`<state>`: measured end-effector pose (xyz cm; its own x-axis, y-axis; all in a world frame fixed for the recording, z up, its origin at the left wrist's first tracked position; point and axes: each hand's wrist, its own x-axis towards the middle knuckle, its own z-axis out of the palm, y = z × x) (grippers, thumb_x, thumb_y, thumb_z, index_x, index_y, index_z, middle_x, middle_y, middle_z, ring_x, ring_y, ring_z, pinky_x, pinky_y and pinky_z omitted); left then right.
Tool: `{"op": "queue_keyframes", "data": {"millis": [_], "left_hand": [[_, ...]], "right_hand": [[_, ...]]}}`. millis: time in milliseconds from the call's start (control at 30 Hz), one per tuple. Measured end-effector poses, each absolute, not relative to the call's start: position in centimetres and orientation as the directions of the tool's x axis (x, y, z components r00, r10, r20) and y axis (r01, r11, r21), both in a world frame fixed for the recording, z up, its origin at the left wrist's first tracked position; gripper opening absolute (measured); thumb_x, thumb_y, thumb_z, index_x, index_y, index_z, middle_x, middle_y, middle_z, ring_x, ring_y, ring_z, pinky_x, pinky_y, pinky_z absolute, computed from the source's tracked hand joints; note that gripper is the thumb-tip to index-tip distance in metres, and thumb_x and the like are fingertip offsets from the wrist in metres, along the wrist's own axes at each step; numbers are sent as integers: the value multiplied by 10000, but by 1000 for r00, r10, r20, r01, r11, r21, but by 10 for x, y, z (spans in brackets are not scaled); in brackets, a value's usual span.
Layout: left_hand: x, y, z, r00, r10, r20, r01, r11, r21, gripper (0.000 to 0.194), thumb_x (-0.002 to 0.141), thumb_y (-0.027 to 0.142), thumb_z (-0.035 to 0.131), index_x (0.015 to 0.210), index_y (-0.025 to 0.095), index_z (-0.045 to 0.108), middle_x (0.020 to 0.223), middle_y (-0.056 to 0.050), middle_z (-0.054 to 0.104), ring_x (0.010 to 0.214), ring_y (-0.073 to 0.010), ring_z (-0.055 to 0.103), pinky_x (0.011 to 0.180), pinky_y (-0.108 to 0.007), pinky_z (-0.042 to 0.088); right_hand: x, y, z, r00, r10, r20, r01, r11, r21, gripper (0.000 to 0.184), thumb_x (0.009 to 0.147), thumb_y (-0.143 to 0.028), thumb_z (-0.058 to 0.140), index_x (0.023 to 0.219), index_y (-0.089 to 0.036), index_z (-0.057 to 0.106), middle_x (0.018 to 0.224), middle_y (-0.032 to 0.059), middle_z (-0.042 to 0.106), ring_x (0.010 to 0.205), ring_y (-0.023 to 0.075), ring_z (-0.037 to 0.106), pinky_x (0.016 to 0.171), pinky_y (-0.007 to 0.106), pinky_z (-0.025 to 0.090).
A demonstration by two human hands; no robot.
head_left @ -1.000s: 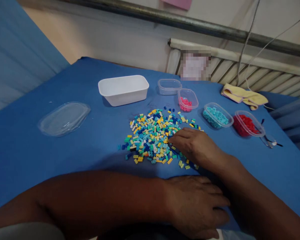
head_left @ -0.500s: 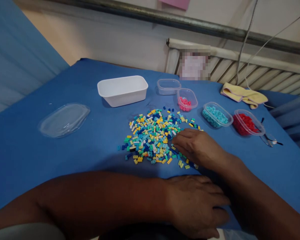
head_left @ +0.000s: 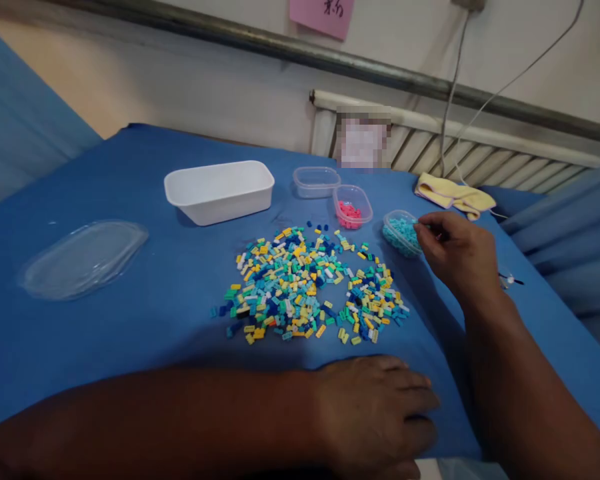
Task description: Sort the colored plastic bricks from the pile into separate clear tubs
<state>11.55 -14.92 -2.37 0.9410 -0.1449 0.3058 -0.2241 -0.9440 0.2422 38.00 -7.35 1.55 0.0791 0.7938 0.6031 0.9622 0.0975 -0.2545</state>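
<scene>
Because the right hand (head_left: 460, 257) is poised at the tub (head_left: 397, 247) of turquoise bricks (head_left: 403, 229), its grip pinched together on contents I cannot tell, a knock could spill them onto the counter (head_left: 170, 320) near the mixed pile (head_left: 280, 287), while the left hand (head_left: 373, 410) lies slack, seemingly empty.

Around me spreads a blue, matt, cloth-like table cover (head_left: 145, 333). At my twelve o'clock, the small multicoloured oblong bricks (head_left: 275, 283) look like smooth, hard plastic, faintly shiny. The white oblong tub (head_left: 223, 210) at eleven is opaque, smooth plastic; the flat clear plastic pieces (head_left: 83, 260) at ten are glossy. At one, I see a soft, matt yellow folded cloth (head_left: 435, 191) and, beyond twelve, a dull grey metal pipe (head_left: 360, 63).
</scene>
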Motion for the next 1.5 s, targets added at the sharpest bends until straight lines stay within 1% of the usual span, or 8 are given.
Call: {"op": "queue_keyframes", "data": {"millis": [300,567,733,900,1067,1200,1333,1500], "left_hand": [[115,-147,-25,933,-152,325,-238,-941,242,445,1086,497,546,1284,157,755,1528,-114,671,1439,-283,622,1165,-424,545],[115,-150,-26,932,-154,328,-236,-945,226,421,1088,486,544,1272,187,776,1520,-102,679,1438,-273,622,1170,-411,532],[118,-151,-28,917,-167,363,-259,-940,221,427,1091,489,527,1235,195,800,1446,-105,718,1386,-278,660,1131,-420,551],[121,-151,-25,925,-187,330,-279,-925,258,365,1084,422,539,1153,203,823,1378,-68,764,1333,-255,685,1079,-395,575],[120,-151,-23,933,-188,308,-272,-927,258,392,1101,430,507,1183,217,825,1407,-51,760,1341,-234,684,1118,-378,554],[120,-152,-24,934,-192,301,-269,-933,239,402,1110,410,479,1198,225,825,1422,-31,756,1358,-229,673,1108,-372,552],[120,-152,-24,932,-194,307,-274,-931,242,389,1107,415,493,1188,228,825,1406,-26,765,1348,-232,677,1070,-379,569],[120,-152,-25,926,-190,326,-274,-933,233,386,1106,429,500,1155,239,833,1374,-39,774,1338,-231,691,1081,-363,567]], "right_hand": [[401,-67,2,184,836,516,964,-51,-261,371,979,-414,633,1219,-191,807,1027,133,833,847,290,733,818,420,552],[407,-69,1,124,837,533,982,-26,-189,335,1008,-388,628,1211,-200,817,1046,143,825,868,305,739,812,450,555],[362,-77,8,-38,781,623,943,234,-236,211,1046,-341,642,1143,-234,797,1057,111,827,900,277,754,830,433,583],[288,-86,-5,-479,774,414,722,616,-316,240,1106,-249,589,1285,-253,749,1198,106,813,1074,261,751,963,425,593],[266,-87,-11,-607,732,308,695,678,-241,221,1122,-236,567,1198,-213,774,1100,107,787,1022,251,701,899,391,556],[282,-88,-3,-637,702,319,621,712,-327,185,1122,-289,587,1113,-206,753,1016,87,766,962,238,689,879,391,553],[293,-89,-4,-549,745,380,652,666,-363,140,1103,-253,595,1160,-209,715,1048,93,769,965,240,701,892,405,570],[283,-86,-14,-589,741,323,687,669,-282,227,1088,-176,570,1247,-212,728,1148,116,778,1065,259,711,920,403,584]]}}
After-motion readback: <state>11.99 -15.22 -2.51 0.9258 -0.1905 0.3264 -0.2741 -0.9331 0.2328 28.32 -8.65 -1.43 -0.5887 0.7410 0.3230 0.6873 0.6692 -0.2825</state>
